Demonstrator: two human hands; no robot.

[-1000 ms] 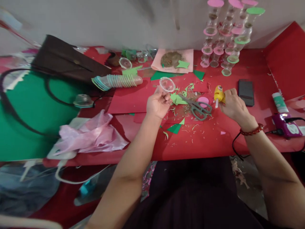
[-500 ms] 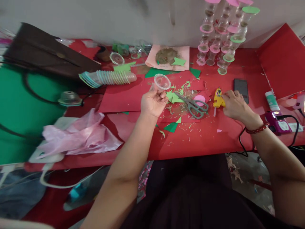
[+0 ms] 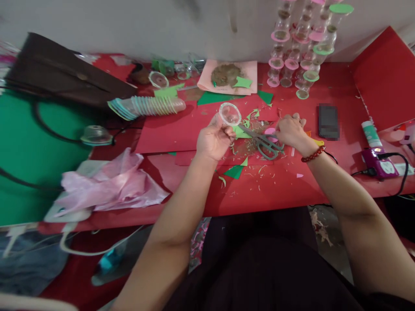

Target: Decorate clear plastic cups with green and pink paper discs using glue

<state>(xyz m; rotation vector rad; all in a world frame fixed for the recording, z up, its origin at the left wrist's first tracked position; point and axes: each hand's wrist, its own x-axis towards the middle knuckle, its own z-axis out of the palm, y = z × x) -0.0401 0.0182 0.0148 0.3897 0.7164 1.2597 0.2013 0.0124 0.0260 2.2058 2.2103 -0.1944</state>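
Note:
My left hand (image 3: 215,140) is closed around a clear plastic cup (image 3: 230,114), its round rim tilted up toward me. My right hand (image 3: 292,129) hovers low over the table, fingers curled; whatever they hold, if anything, is hidden. Beside its thumb side lies a pink paper disc (image 3: 271,133), partly covered by grey-handled scissors (image 3: 267,144). Behind my right wrist a yellow glue gun (image 3: 316,140) shows only in part. Green paper scraps (image 3: 240,131) lie under and around the scissor blades.
Cup towers (image 3: 304,56) with pink and green discs stand at the back. A row of nested cups (image 3: 152,106) lies left, near a dark bag (image 3: 65,73) and pink plastic bag (image 3: 113,183). A phone (image 3: 328,122) and purple power adapter (image 3: 379,164) are right.
My right hand has left the glue gun and moved left toward the pink disc and scissors. My left hand has shifted slightly right with the cup.

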